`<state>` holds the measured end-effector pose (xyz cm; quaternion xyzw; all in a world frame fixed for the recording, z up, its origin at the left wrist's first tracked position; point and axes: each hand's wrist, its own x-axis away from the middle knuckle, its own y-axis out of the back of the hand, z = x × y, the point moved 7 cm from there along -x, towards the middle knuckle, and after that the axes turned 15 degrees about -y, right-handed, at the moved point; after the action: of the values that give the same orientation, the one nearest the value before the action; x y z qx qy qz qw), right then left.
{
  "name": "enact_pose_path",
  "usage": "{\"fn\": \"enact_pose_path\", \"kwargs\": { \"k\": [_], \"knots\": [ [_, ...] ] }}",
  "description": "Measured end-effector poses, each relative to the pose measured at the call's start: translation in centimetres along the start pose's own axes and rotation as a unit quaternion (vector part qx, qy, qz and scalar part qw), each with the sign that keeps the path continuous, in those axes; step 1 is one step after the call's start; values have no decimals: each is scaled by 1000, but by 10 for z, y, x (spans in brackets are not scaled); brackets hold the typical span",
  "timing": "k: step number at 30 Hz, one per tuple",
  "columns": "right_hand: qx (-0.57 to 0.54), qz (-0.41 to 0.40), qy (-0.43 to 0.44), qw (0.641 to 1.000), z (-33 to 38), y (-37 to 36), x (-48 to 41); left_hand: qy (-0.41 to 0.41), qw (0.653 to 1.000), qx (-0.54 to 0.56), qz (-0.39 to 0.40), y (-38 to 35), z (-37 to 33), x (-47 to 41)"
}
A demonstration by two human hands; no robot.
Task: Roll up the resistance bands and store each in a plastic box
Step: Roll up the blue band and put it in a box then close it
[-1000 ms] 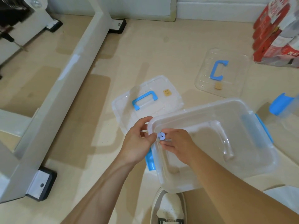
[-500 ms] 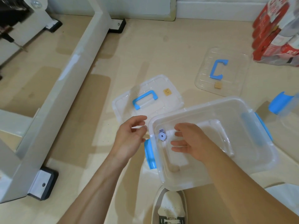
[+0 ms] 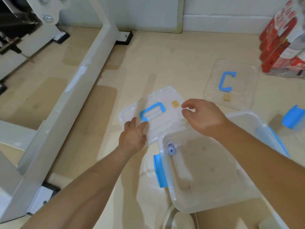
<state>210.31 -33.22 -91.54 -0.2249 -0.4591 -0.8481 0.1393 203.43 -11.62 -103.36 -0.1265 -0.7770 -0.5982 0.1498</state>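
A small rolled lilac resistance band lies in the near-left corner of a clear plastic box with blue side clips. Beyond the box, a clear lid with a blue handle lies flat on the floor. My left hand rests on the lid's near-left edge, fingers spread, holding nothing. My right hand hovers over the lid's right edge with fingers apart and empty.
A second clear lid with a blue handle lies at the far right. A blue clip of another box shows at the right edge. Red packages stand in the far right corner. White metal frame legs run along the left. My shoe is at the bottom.
Both hands let go of the rolled band, left it in the box corner, and moved away and forward onto the lid with the blue handle.
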Motion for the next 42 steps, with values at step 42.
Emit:
{"fn": "enact_pose_path", "kwargs": {
  "k": [42],
  "knots": [
    [-46, 94, -186, 977, -184, 133, 89, 107, 794, 542, -253, 82, -133, 176]
  ]
}}
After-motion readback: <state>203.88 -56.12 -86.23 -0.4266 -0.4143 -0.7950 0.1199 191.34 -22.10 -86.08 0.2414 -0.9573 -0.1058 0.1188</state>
